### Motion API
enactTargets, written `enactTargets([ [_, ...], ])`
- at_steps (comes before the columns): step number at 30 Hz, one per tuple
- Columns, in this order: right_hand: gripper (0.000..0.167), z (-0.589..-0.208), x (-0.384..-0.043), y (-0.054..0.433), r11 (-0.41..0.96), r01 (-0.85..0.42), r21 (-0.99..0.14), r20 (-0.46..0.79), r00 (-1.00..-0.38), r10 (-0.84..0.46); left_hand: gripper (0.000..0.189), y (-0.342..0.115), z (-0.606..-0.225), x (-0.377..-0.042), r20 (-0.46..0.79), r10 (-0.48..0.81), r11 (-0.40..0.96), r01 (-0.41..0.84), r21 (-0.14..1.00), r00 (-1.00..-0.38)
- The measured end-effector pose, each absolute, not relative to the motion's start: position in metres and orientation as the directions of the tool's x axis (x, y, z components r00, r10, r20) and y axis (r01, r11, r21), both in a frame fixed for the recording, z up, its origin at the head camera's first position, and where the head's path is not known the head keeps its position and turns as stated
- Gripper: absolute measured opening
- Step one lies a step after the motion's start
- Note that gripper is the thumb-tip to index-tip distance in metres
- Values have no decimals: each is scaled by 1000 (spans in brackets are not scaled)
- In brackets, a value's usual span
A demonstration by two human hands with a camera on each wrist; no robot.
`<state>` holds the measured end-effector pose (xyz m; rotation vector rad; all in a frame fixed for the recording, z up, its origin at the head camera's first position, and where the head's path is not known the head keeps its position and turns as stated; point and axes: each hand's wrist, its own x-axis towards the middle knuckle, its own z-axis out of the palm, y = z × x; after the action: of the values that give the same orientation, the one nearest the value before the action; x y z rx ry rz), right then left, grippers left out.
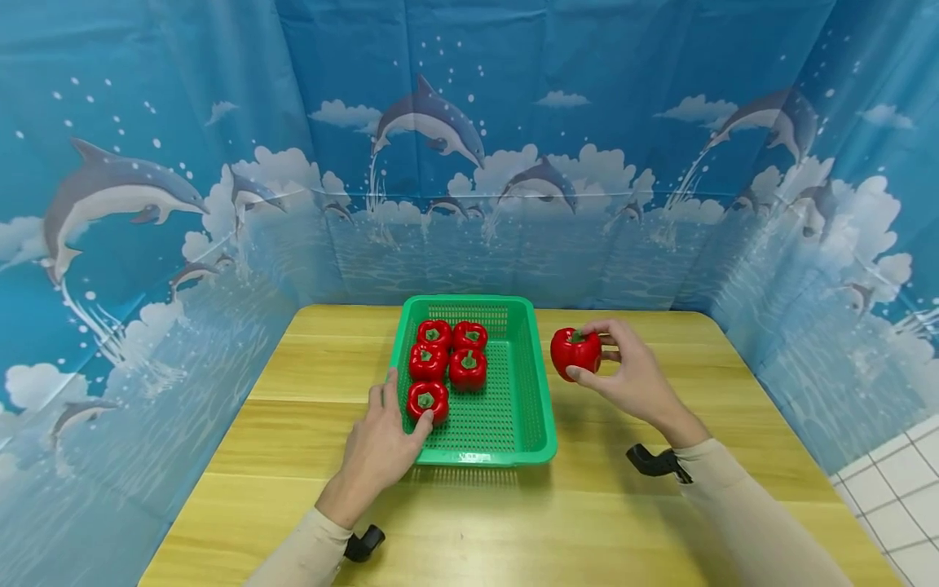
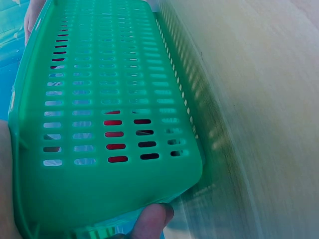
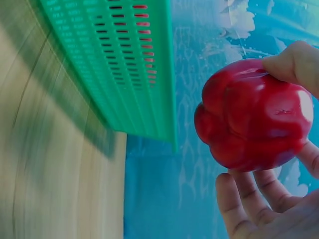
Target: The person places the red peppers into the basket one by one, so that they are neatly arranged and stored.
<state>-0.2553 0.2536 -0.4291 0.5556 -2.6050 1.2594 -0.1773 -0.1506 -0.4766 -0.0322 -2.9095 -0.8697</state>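
My right hand [image 1: 637, 377] holds a red bell pepper [image 1: 575, 352] in the air just right of a green plastic basket [image 1: 544, 408]. In the right wrist view, thumb and fingers grip that bell pepper [image 3: 254, 117], its lobed underside showing. Several more red bell peppers [image 1: 468, 369] sit stem up in the basket's left half. My left hand [image 1: 383, 444] grips the basket's near left corner, thumb over the rim beside the nearest bell pepper [image 1: 428, 402]. In the left wrist view, a fingertip [image 2: 152, 220] touches the slotted basket wall [image 2: 99, 184] low down.
The basket stands on a yellow wooden table [image 1: 315, 367]. A blue curtain [image 1: 469, 244] with dolphins hangs behind the table and along both sides. White floor tiles [image 1: 898, 481] show at the right. A black strap mount [image 1: 653, 461] is on each wrist.
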Motion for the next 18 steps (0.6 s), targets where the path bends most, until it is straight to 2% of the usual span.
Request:
enactTargets([
  [14,59,-421,-250,224,549,-501,-669,373,-865,-335,106,-152,-477,-176,105,-7,833,52,551,-994],
  [18,66,-417,-249,216,555,-527,-644,391,-850,-354,106,-152,-477,-177,113,-8,832,56,552,-994],
])
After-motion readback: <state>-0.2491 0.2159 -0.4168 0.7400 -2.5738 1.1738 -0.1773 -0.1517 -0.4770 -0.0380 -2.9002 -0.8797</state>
